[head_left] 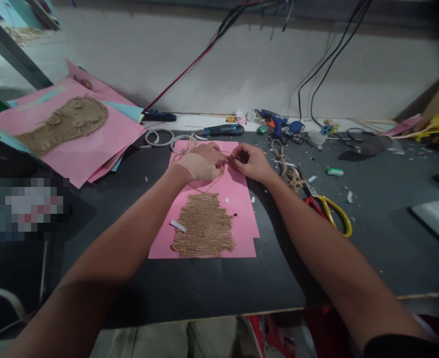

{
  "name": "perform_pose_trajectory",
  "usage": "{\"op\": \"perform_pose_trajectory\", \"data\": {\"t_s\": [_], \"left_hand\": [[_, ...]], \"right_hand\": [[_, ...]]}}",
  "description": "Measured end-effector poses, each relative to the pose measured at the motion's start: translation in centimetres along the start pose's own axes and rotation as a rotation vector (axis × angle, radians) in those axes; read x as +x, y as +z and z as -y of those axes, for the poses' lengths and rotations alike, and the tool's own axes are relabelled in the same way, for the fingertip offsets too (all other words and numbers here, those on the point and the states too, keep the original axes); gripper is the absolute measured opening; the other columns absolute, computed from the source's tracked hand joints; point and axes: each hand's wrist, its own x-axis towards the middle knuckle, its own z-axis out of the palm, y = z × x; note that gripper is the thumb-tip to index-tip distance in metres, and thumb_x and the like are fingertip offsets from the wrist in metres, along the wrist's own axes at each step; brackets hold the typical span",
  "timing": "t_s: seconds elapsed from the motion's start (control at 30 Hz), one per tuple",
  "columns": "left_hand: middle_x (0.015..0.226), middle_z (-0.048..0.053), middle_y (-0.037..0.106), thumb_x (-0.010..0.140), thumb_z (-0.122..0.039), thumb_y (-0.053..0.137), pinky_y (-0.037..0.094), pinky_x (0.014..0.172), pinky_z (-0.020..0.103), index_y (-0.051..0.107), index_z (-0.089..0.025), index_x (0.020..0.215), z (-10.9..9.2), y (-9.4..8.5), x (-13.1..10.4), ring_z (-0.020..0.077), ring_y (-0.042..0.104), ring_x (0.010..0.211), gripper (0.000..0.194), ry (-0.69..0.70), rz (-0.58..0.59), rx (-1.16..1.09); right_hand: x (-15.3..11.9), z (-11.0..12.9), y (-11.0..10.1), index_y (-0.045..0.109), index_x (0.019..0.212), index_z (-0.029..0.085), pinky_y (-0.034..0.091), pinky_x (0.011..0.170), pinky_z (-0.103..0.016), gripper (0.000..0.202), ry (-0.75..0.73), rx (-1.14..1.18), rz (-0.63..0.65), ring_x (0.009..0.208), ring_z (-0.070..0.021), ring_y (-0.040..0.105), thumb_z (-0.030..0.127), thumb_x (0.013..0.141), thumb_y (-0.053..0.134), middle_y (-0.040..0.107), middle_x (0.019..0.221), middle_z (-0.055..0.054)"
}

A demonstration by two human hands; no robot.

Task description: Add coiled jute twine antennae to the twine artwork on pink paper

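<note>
A pink paper sheet (pixel 242 199) lies in front of me, with rows of jute twine (pixel 204 226) laid side by side over its lower part. A loose length of the same twine loops up from the rows toward my hands. My left hand (pixel 204 161) rests on the upper part of the sheet, its fingers stretched out, with a pale patch over its back. Close against those fingertips, my right hand (pixel 249 161) pinches a bit of twine between thumb and finger. The exact pinch point is partly hidden. A small white strip (pixel 178 226) lies across the rows' left edge.
Scissors (pixel 331 209) with yellow and red handles lie right, near tangled twine (pixel 292 176). Behind the sheet are a utility knife (pixel 221 130), grey rings (pixel 160 138) and a blue glue gun (pixel 275 122). Stacked pink sheets (pixel 118 132) with a twine-covered shape stand left.
</note>
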Motion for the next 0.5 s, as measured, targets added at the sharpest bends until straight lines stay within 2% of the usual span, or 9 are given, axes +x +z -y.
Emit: {"op": "perform_pose_trajectory", "data": {"t_s": [0.13,0.3,0.4,0.5], "left_hand": [[0.128,0.010,0.067,0.096,-0.037,0.048,0.050,0.093,0.040,0.067,-0.031,0.136,0.2,0.2,-0.2,0.0283,0.057,0.126,0.044,-0.060,-0.026,-0.052],[0.137,0.010,0.062,0.097,-0.042,0.049,0.049,0.100,0.044,0.060,-0.034,0.147,0.5,0.3,-0.3,0.0298,0.058,0.127,0.052,-0.107,0.004,-0.075],[0.147,0.004,0.059,0.097,-0.043,0.049,0.044,0.109,0.047,0.061,-0.038,0.145,0.9,0.4,-0.4,0.0304,0.052,0.135,0.050,-0.105,0.050,-0.085],[0.149,-0.001,0.060,0.096,-0.042,0.050,0.037,0.116,0.047,0.070,-0.039,0.133,1.3,0.5,-0.4,0.0300,0.045,0.143,0.042,-0.073,0.075,-0.078]], "right_hand": [[0.1,-0.1,0.0,0.060,0.083,0.022,0.041,0.058,-0.030,0.029,-0.002,0.023,0.007,0.059,-0.0139,0.049,0.044,0.075,0.077,0.060,0.068,0.001],[0.2,-0.2,0.1,0.061,0.086,0.023,0.041,0.058,-0.030,0.042,-0.004,0.046,0.012,0.059,-0.0132,0.048,0.057,0.074,0.082,0.061,0.070,0.001],[0.1,-0.2,0.1,0.061,0.086,0.022,0.041,0.057,-0.031,0.041,-0.013,0.040,0.008,0.058,-0.0130,0.047,0.058,0.078,0.080,0.061,0.070,0.000],[0.1,-0.2,0.0,0.062,0.087,0.022,0.040,0.057,-0.031,0.039,-0.005,0.018,0.018,0.059,-0.0133,0.047,0.058,0.081,0.077,0.062,0.071,0.000]]}}
